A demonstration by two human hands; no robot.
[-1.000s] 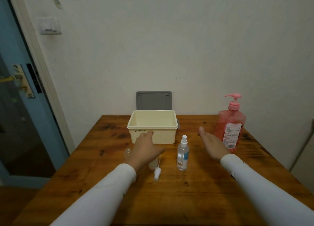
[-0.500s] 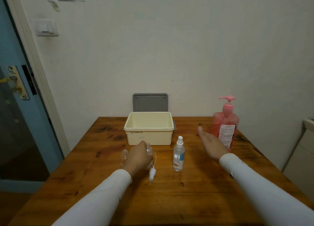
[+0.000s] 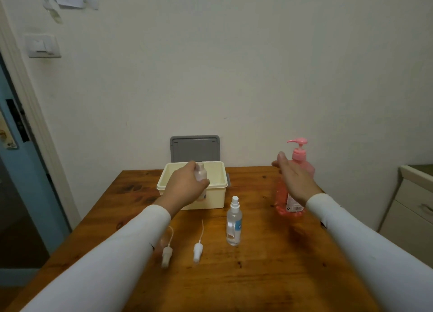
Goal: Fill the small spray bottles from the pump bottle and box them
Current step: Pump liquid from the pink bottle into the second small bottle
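Head view: the left hand [image 3: 185, 187] has just picked a small open bottle [image 3: 201, 172] up off the table [image 3: 269, 276] — it grips it before the cream box [image 3: 220, 185]. The right hand [image 3: 295, 180], open and flat, has moved in front of the pink pump bottle [image 3: 298, 157] — filling looks next.

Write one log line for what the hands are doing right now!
left hand: holds uncapped small bottle before cream box | right hand: open, at pump bottle | table: capped spray bottle, two loose sprayer heads
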